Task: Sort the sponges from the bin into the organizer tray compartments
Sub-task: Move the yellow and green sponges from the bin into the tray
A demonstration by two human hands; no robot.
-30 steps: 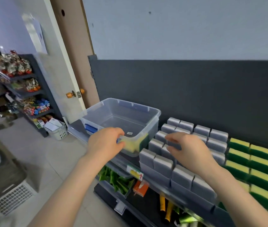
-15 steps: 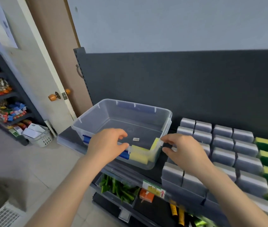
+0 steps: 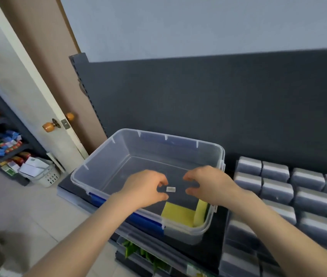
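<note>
Bin's [image 3: 102, 156] nearly cleared out: left hand [image 3: 144, 188] hovers inside it, fingers curled but loose, holding nothing. Two yellow sponges [image 3: 178, 213] are left in the near right corner. Right hand [image 3: 208, 184] is the same, half-open and empty. Grey sponges [image 3: 306, 198] already fill the rows to the right.

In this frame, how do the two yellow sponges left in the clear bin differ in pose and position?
The flat sponge lies face up on the bin floor; the leaning sponge stands on edge. The flat sponge sits further from the right wall of the clear bin; the leaning sponge rests against that wall. The flat one shows a broad face, the leaning one mostly a narrow side. Both are yellow, in the near right corner, untouched.
</note>
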